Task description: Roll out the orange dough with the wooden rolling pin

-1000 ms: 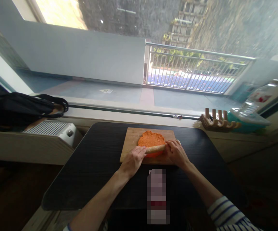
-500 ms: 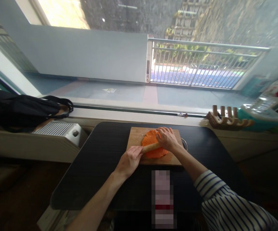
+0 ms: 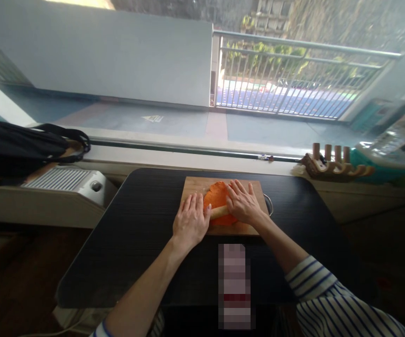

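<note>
A wooden rolling pin (image 3: 219, 212) lies across a flattened sheet of orange dough (image 3: 217, 195), tilted a little up to the right. My left hand (image 3: 191, 219) rests palm down over the pin's left end, fingers stretched forward past it. Over the right end lies my right hand (image 3: 242, 201), its fingers extended and spread across the dough's right edge. Both palms hide the pin's ends. Beneath the dough is a wooden board (image 3: 194, 185) with a metal ring handle (image 3: 270, 205) on its right side.
The board sits on a black table (image 3: 135, 224) by a large window. On the sill are a wooden rack with pegs (image 3: 332, 161), a teal container (image 3: 381, 168) and a small brush (image 3: 265, 158). A black bag (image 3: 23, 147) and a white slatted unit (image 3: 67, 180) stand at left.
My left hand has gone from curled around the pin's end to lying flatter, fingers stretched forward. My right hand's fingers still lie over the pin. The view has shifted slightly.
</note>
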{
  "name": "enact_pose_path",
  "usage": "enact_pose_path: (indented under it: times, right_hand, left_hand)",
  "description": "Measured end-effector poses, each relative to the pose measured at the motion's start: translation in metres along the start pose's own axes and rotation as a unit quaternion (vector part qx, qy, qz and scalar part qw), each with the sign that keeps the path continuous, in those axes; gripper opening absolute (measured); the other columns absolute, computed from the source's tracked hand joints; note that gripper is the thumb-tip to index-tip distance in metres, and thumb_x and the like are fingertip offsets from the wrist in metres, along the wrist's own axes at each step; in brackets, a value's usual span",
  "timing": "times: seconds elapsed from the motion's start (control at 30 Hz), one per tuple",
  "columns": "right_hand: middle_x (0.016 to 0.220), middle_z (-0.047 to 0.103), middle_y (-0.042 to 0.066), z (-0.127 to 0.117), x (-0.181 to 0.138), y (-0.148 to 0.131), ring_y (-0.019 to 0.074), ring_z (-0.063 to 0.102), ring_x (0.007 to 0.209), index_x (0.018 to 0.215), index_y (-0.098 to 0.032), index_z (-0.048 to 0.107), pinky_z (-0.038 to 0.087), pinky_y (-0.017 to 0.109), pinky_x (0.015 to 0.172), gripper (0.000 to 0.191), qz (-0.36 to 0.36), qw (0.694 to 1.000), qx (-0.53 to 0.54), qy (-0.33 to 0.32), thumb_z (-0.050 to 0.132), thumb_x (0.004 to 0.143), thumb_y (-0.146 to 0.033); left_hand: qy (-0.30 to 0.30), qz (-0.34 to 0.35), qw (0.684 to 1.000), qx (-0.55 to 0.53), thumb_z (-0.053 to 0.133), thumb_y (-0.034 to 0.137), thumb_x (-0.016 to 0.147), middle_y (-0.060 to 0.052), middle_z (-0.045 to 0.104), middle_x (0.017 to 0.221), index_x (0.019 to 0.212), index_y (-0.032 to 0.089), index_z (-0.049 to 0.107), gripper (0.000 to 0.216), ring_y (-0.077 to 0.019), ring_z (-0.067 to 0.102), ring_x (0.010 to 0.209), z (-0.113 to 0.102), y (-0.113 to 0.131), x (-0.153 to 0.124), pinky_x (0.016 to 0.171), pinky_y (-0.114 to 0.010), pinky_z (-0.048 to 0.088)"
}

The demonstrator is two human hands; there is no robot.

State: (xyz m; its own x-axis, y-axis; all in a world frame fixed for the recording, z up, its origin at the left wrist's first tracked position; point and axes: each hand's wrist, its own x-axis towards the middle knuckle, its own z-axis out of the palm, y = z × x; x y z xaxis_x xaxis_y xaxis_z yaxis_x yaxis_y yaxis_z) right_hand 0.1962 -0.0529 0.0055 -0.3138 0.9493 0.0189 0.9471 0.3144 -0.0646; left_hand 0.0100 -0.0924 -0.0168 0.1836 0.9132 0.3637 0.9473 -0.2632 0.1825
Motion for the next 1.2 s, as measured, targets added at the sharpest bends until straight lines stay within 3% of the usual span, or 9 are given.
enact_pose_path:
  times: [0.2, 0.47, 1.2]
  right_hand:
    - [0.151, 0.029, 0.012, 0.004, -0.018, -0.003, 0.0239, 0.017, 0.141, 0.142, -0.011, 0.036, 0.005, 0.055, 0.112, 0.052, 0.004, 0.999, -0.019, 0.033, 0.022, 0.095, -0.029]
    - [0.15, 0.031, 0.012, 0.013, -0.035, -0.002, 0.0221, 0.017, 0.141, 0.14, -0.008, 0.037, 0.002, 0.052, 0.113, 0.052, -0.002, 0.997, -0.04, 0.072, 0.02, 0.095, -0.027]
    - [0.146, 0.038, 0.01, 0.025, -0.083, -0.011, 0.0255, 0.023, 0.139, 0.139, -0.012, 0.042, 0.012, 0.052, 0.114, 0.048, -0.002, 0.989, 0.01, 0.149, 0.027, 0.097, -0.031]
  left_hand:
    - [-0.043, 0.026, 0.999, 0.01, 0.024, 0.041, 0.096, -0.022, 0.051, 0.133, 0.129, 0.001, 0.05, 0.058, -0.0309, 0.046, 0.127, -0.006, 0.005, -0.011, 0.106, -0.047, 0.035]
    - [-0.047, 0.045, 0.998, 0.021, 0.027, 0.041, 0.096, -0.018, 0.052, 0.134, 0.128, 0.005, 0.053, 0.054, -0.0286, 0.045, 0.128, -0.01, 0.01, -0.02, 0.107, -0.045, 0.035]
    - [-0.052, 0.115, 0.991, 0.03, 0.035, 0.041, 0.095, -0.016, 0.047, 0.138, 0.129, 0.007, 0.051, 0.05, -0.0269, 0.043, 0.13, -0.013, 0.009, -0.043, 0.109, -0.044, 0.034]
